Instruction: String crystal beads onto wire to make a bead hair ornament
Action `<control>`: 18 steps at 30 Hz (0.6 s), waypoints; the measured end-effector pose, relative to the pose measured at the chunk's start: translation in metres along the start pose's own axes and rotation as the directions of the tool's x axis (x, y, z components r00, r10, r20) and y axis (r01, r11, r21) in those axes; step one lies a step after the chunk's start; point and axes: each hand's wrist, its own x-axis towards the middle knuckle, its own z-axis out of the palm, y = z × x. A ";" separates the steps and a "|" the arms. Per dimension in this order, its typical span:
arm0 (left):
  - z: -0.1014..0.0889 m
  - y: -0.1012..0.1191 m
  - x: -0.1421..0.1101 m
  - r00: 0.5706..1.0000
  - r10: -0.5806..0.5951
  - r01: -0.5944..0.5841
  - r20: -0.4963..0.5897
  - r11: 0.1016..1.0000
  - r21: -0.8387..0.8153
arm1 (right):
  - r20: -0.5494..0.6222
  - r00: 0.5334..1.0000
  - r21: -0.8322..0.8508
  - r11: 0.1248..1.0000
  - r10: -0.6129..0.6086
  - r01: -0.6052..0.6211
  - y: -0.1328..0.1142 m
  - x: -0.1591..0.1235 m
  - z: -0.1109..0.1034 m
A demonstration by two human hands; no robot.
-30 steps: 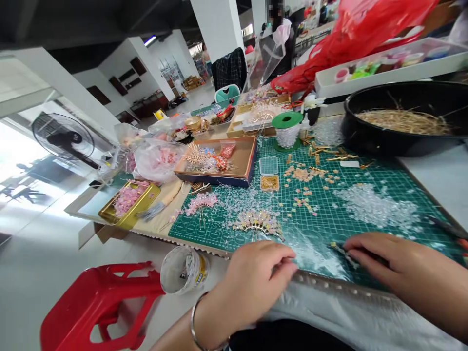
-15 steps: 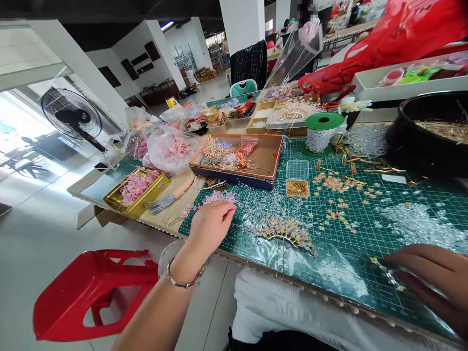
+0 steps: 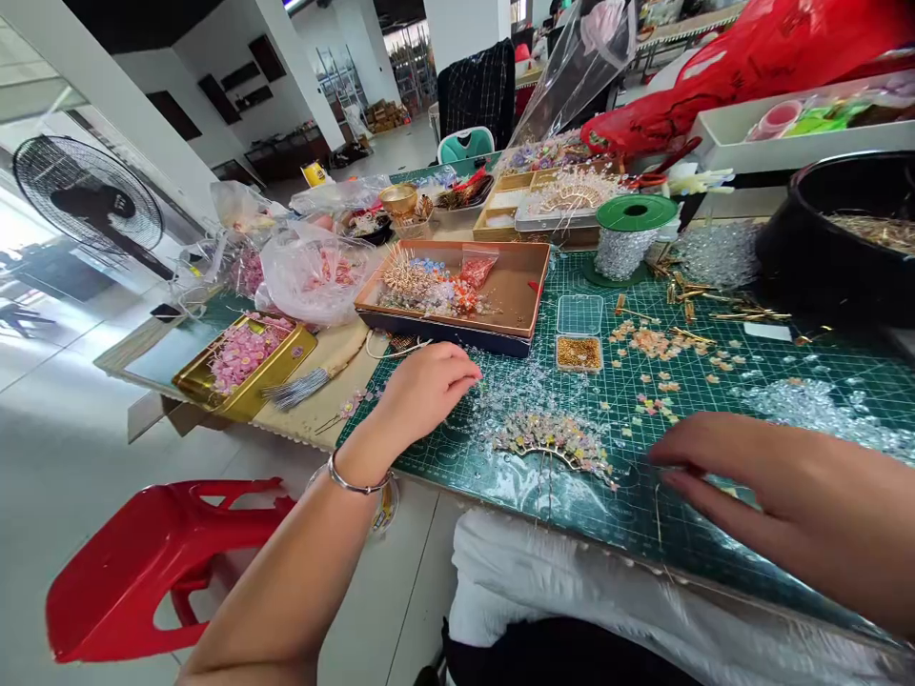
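Note:
My left hand (image 3: 421, 391) reaches over the left part of the green cutting mat (image 3: 721, 400). Its fingers are curled together onto the mat just below a brown tray (image 3: 518, 286) of beaded parts. What lies under them is hidden. A silver bangle is on that wrist. My right hand (image 3: 772, 486) hovers low over the near right of the mat, fingers pressed together and pointing left. A thin gold wire (image 3: 658, 514) shows under its fingertips. Between the hands lies a fan-shaped beaded hair comb (image 3: 554, 443).
Loose pink flowers, gold pins and clear beads (image 3: 815, 405) are strewn on the mat, beside a small box of gold beads (image 3: 579, 353). There are also a green spool (image 3: 629, 233), a black pan (image 3: 836, 238), a gold tin (image 3: 243, 357), bags (image 3: 315, 276), a red stool (image 3: 143, 562) and a fan (image 3: 86, 195).
My left hand moved from the near edge out to the mat's left part, below the brown tray. My right hand slid left along the near side. The camera turned right.

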 end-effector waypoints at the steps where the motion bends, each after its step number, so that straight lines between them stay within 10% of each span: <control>1: -0.004 0.001 0.001 1.000 -0.005 0.005 -0.006 1.000 -0.011 | 0.084 0.996 0.006 0.999 -0.034 0.034 -0.006 0.010 -0.001; 10: -0.013 0.017 0.023 0.999 -0.003 0.002 0.040 0.999 0.042 | 0.245 0.969 0.094 0.995 -0.008 -0.015 -0.059 0.114 0.012; 18: -0.008 0.019 0.022 0.998 -0.043 0.038 0.040 0.994 0.104 | 0.303 0.949 0.183 0.972 0.086 -0.147 -0.066 0.139 0.043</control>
